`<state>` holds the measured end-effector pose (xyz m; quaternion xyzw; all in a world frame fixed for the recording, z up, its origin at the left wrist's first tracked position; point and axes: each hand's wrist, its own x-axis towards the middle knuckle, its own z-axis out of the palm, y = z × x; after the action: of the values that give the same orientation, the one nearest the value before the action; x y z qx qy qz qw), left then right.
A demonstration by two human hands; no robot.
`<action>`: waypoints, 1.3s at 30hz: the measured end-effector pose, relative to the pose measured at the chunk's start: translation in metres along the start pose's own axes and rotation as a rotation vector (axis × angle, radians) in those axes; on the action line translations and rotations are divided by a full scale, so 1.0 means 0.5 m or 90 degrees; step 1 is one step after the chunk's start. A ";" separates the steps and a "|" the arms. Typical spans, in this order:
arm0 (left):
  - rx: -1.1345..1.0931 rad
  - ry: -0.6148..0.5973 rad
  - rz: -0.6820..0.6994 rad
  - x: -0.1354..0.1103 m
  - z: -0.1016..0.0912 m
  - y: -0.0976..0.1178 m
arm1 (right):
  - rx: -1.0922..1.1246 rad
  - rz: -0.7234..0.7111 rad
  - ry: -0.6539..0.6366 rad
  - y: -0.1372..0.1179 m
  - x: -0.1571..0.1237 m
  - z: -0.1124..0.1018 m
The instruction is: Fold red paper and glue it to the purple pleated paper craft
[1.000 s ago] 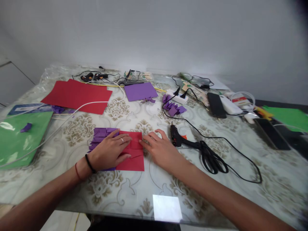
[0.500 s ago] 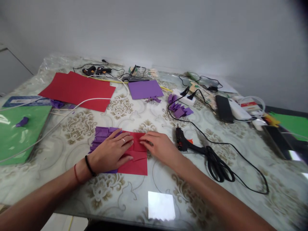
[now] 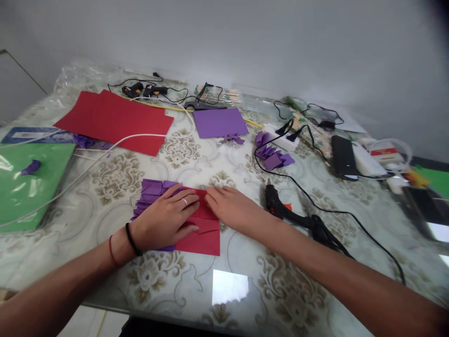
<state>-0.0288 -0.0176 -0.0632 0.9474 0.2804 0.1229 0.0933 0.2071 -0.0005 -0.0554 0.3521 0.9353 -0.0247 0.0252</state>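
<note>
A red sheet of paper point(image 3: 201, 241) with folded creases lies at the near middle of the table, beside pleated purple paper point(image 3: 149, 194) at its left. My left hand point(image 3: 168, 217), with a ring and a black band, rests flat across both papers, fingers stretched out and slightly apart. At the red paper's upper right edge is my right hand point(image 3: 229, 203), its fingers together and bent down on the paper; the thumb is mostly hidden. To the right of that hand lies a black hot glue gun point(image 3: 275, 203), nozzle pointing away, partly behind my right forearm.
Large red sheets point(image 3: 115, 121) and a purple sheet point(image 3: 220, 122) lie farther back. A white power strip point(image 3: 282, 138) sits near folded purple pieces point(image 3: 271, 154). The glue gun's black cord runs along the right. At left is a green pack point(image 3: 31, 187), crossed by a white cable.
My right hand has shifted from pinching near the red paper's upper flap to lying over its right edge. My left hand keeps its place on the papers. The view has shifted slightly.
</note>
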 end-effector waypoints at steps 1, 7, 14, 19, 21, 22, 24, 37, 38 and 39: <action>-0.001 0.000 0.000 0.000 0.001 0.000 | 0.003 0.007 0.000 0.002 -0.001 0.002; -0.026 0.014 -0.002 -0.003 0.001 0.000 | 0.054 0.115 0.068 0.047 -0.038 -0.014; -0.076 0.127 -0.065 0.001 -0.041 -0.015 | 0.180 0.211 0.151 0.060 -0.039 -0.029; -0.042 0.125 -0.092 0.004 -0.037 -0.023 | 0.276 0.189 0.102 0.004 0.010 -0.009; -0.020 0.116 -0.074 0.004 -0.032 -0.018 | 0.304 0.214 0.082 -0.006 0.019 -0.009; -0.008 0.115 -0.065 0.003 -0.031 -0.015 | 0.319 0.229 0.069 -0.007 0.021 -0.012; 0.011 0.103 -0.047 0.001 -0.030 -0.009 | 0.354 0.249 0.031 -0.007 0.020 -0.021; -0.043 0.064 -0.026 -0.012 -0.032 -0.001 | 0.253 0.249 0.053 -0.100 -0.036 -0.008; -0.045 0.062 -0.035 -0.013 -0.031 0.000 | 0.231 0.199 0.073 -0.108 -0.044 -0.001; -0.046 0.058 -0.043 -0.013 -0.030 0.001 | 0.203 0.136 0.096 -0.116 -0.052 0.007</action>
<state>-0.0381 -0.0201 -0.0501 0.9267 0.3115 0.1731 0.1190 0.1885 -0.0611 -0.0554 0.4495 0.8763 -0.1429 -0.0982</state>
